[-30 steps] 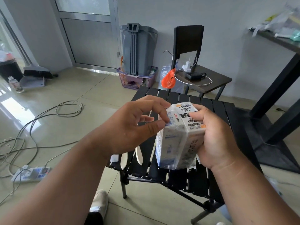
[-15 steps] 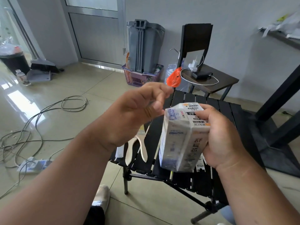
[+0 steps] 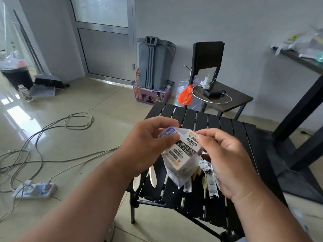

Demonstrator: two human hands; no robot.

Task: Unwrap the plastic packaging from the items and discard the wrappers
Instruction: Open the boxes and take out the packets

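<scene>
1. Left hand [image 3: 148,145]: fingers pinched on loosened plastic wrap [image 3: 181,179] at box top, apparently to peel.
2. Right hand [image 3: 225,163]: thumb and forefinger nipping opposite wrap edge, likely for counter-pull.
3. Box [image 3: 183,152]: raised between both hands, above slatted table [image 3: 236,137].
4. Wrapper: slack, bagging under box, not yet discarded.

Pretty lived-in room: plain pale grey walls [image 3: 244,23] and a glossy beige tiled floor [image 3: 73,102] catching bright daylight from the left. There's a metal-framed door with frosted panels [image 3: 103,37] at the back, with a grey plastic bin [image 3: 153,62] standing in a purple basket [image 3: 150,95] just beside it. A black slatted surface [image 3: 218,130] sits in front, a dark wooden chair [image 3: 218,88] behind it. White cables [image 3: 52,130] snake across the floor to a power strip [image 3: 35,190].
</scene>
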